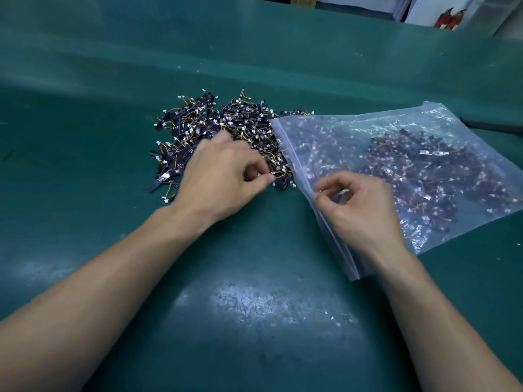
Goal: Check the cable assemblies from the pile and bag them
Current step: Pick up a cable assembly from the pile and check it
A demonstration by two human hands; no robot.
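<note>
Left hand (223,176) pinches a cable assembly (280,174) at the pile (215,123); right hand (359,205) pinches the bag (325,131) mouth.

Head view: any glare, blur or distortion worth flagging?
Head view: glare whitens the green mat near the bottom centre; the bag shines, hazing the assemblies inside; the pile reads fairly sharp; wide-angle bending curves the mat's far edge.

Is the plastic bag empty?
No, the plastic bag holds many cable assemblies, seen through its clear side.
</note>
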